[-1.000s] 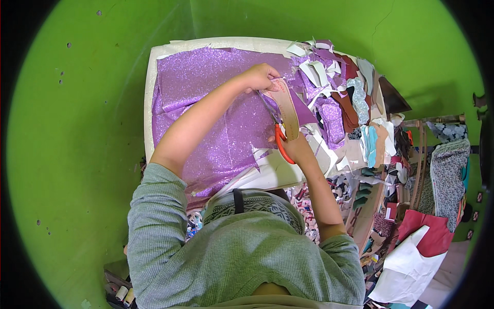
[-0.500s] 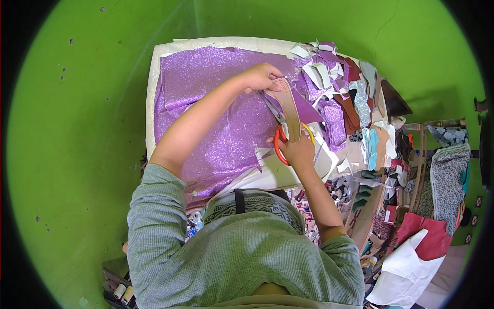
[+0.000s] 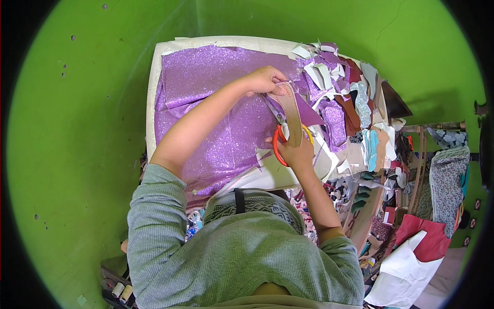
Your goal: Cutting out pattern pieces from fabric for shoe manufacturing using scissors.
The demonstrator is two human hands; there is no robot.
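Observation:
My left hand (image 3: 268, 81) pinches the far end of a tan sole-shaped template (image 3: 293, 116) together with a piece of purple material (image 3: 307, 113). In my right hand (image 3: 298, 154) is a pair of scissors (image 3: 278, 143) with orange and yellow handles. Their blades point away from me, along the left side of the template, and are partly hidden by it and the purple piece. Under my hands a large sheet of glittery purple material (image 3: 206, 121) lies folded over the table's left and middle.
White-edged table (image 3: 152, 110) against a green wall (image 3: 87, 134). At its right lie purple and white offcuts (image 3: 319, 76), a stack of purple sole-shaped pieces (image 3: 334, 123), and brown pieces (image 3: 351, 116). Fabric scraps (image 3: 432, 237) pile up beyond the right side; thread spools (image 3: 122, 291) stand at lower left.
The template and purple piece have turned slightly, so the template shows narrower. My left hand has shifted a little to the right and down; my right hand stays nearly in place on the scissors.

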